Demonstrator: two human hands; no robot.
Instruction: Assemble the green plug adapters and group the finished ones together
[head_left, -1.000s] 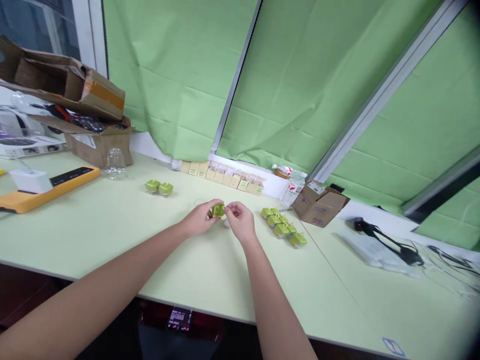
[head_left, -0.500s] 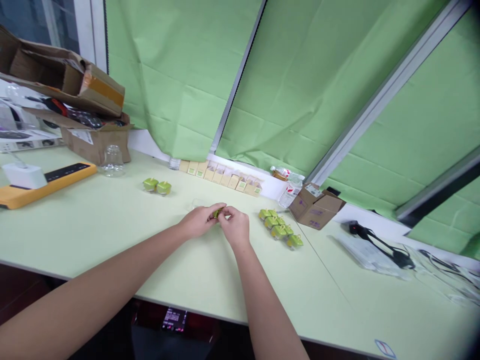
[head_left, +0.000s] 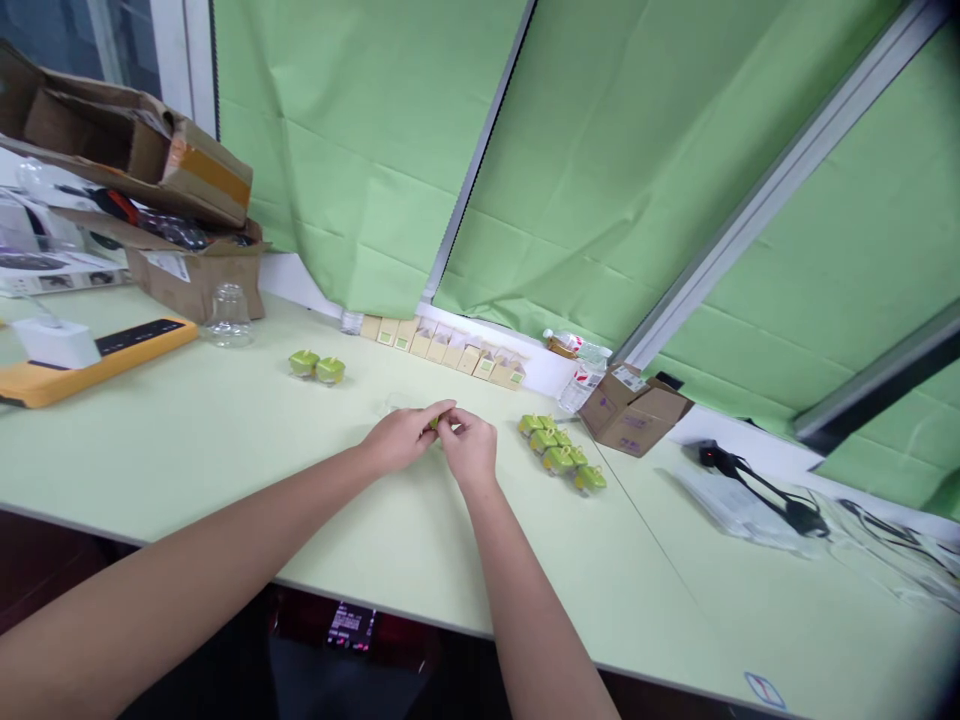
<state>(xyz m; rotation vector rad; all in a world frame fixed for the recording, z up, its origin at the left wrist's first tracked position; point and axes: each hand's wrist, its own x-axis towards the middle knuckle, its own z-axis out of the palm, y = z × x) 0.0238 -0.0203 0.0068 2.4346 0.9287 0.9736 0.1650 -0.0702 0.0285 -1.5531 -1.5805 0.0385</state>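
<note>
My left hand (head_left: 401, 438) and my right hand (head_left: 469, 445) meet above the middle of the table, fingers closed around a small green-lidded container (head_left: 435, 423). Most of it is hidden behind my fingers. Just beyond my left hand lies a clear plastic piece (head_left: 396, 402), too faint to name. To the right of my right hand stands a cluster of several small clear containers with green lids and yellow loops (head_left: 557, 455). Two more green-lidded containers (head_left: 316, 366) sit side by side at the left.
Several small tan boxes (head_left: 442, 347) line the back edge. A clear jar (head_left: 229, 318) and a yellow power strip (head_left: 150, 345) stand left, near cardboard boxes (head_left: 202, 275). At right are plastic bottles (head_left: 581, 385), an open carton (head_left: 634, 410) and black cables (head_left: 765, 490).
Both hands stay in nearly the same place, with slightly shifted fingers covering more of the green-lidded container. The view has tilted very slightly.
</note>
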